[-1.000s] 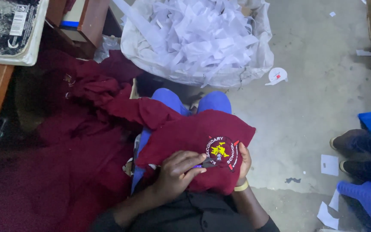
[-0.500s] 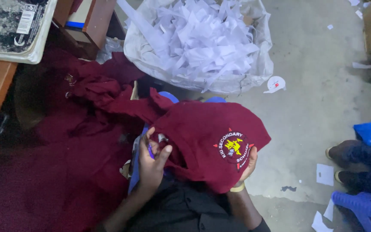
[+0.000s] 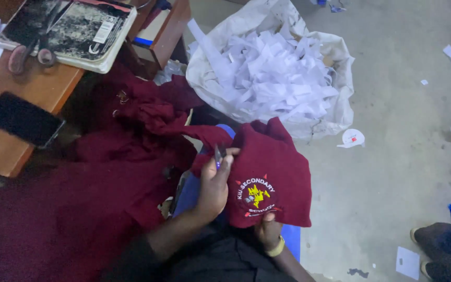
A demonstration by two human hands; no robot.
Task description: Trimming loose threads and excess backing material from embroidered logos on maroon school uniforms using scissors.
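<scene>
Left hand (image 3: 214, 184) closed on small snips (image 3: 218, 155) at the dark red cloth (image 3: 277, 162), cloth gripped from below by right hand (image 3: 269, 233), badge (image 3: 257, 196) seen between both hands, bag of paper scraps (image 3: 272, 68) placed beyond them

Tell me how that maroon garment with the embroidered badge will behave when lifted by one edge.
The maroon garment probably flops and hangs: it already drapes in soft folds over the lap and the right hand. The embroidered badge likely stays a bit stiffer and flatter. It seems unlikely to slip, since the left hand pinches the cloth easily beside the small snips.
</scene>
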